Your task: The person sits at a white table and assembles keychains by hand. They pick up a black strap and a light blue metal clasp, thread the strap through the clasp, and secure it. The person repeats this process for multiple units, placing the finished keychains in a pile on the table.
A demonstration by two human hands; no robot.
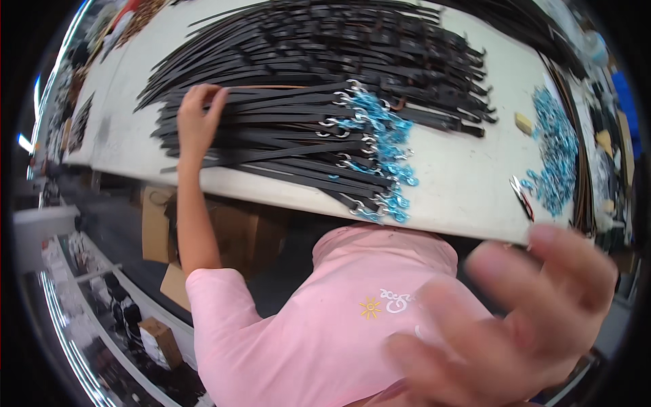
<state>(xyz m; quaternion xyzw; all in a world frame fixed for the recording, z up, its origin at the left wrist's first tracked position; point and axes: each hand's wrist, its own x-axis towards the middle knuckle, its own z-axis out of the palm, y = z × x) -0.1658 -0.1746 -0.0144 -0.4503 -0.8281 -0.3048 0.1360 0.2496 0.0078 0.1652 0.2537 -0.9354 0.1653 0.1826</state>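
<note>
- In the head view, our left hand (201,112) is over the left part of the nearer black straps (271,108), its thumb and fingers bent close together; we cannot tell whether a strap is pinched between them.
- Our right hand (522,319) looms blurred near the camera, in front of the pink shirt (325,325), with fingers parted and loosely curled; we see nothing in its grasp.
- The nearer straps lie side by side on the white table (461,190), some crossing, with silver hooks (328,123) and blue-wrapped pieces (400,178) bunched at their right ends.
- Behind them we see a larger batch of dark straps (305,47), and to the right a loose blue pile (556,146), a yellowish block (523,123) and a red-handled tool (520,193).
- Below the table edge we see a cardboard box (157,227).
- We judge each strap light, flat and bendable but springy along its length, and not fragile; the smooth face may slide against its neighbours, and the metal ends probably weigh more and could snag on each other.
- We would pinch one strap across its flat width near the plain left end, clear of the hooks.
</note>
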